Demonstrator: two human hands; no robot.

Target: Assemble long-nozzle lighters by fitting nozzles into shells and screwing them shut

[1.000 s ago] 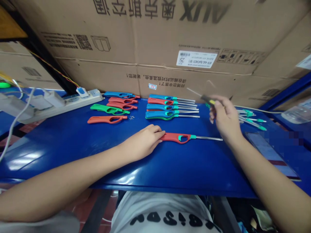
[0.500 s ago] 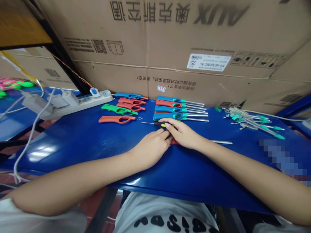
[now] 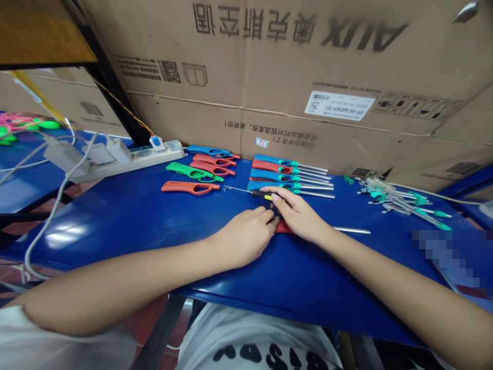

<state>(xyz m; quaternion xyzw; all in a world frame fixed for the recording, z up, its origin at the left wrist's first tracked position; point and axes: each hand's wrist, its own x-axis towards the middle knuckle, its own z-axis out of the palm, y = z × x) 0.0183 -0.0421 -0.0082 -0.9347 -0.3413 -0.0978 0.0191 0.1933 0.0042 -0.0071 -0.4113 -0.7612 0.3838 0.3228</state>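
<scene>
My right hand [image 3: 302,216] is closed on a screwdriver [image 3: 265,195] with a black and yellow handle. Its thin shaft points left, and the tip is at a small cluster of screws [image 3: 226,188]. Under my hands lies a red gas lighter [image 3: 284,227], its metal tube [image 3: 352,230] sticking out to the right. My left hand [image 3: 246,234] is curled over the lighter's handle end, which it mostly hides. Just beyond my hands, several assembled blue and red lighters [image 3: 269,185] lie in a stack of rows. Left of the screws sits an orange-red lighter handle [image 3: 181,187].
Green, red and blue handles [image 3: 192,171] lie at the back left, by a power strip [image 3: 134,158] with plugs and cables. Metal tubes with teal ends [image 3: 408,203] are heaped at the right. A large cardboard sheet [image 3: 269,77] stands behind the blue table [image 3: 134,226].
The screwdriver tip has moved left and up and now reaches the screws. My left hand stays at the lighter. The whole view has shifted slightly.
</scene>
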